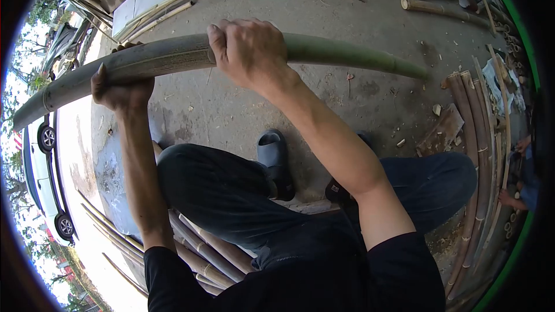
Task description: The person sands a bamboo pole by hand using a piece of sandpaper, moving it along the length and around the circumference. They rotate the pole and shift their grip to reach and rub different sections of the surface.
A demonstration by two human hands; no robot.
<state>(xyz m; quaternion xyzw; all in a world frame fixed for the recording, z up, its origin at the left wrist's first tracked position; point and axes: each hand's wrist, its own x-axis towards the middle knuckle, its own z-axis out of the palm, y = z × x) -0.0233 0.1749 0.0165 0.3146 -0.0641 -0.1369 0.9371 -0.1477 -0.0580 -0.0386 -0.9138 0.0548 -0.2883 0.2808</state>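
Note:
A thick bamboo pole (167, 56) stretches across the upper part of the head view, grey-brown on the left and greener toward its right end. From below, my left hand (124, 92) grips it, thumb up its near side and fingertips showing over the far edge. My right hand (251, 51) is wrapped over the pole from above, right of the left hand, close to a ring-like joint. Both hands are closed on the pole, which is raised in front of my bent knees.
Bamboo poles (471, 115) lie along the right, with more poles (202, 248) beside my left leg. Cut bamboo (445, 10) lies at the far right. Chips dot the concrete floor (324, 115). Another person's hand (511, 199) shows at the right edge. A car (43, 179) stands outside, left.

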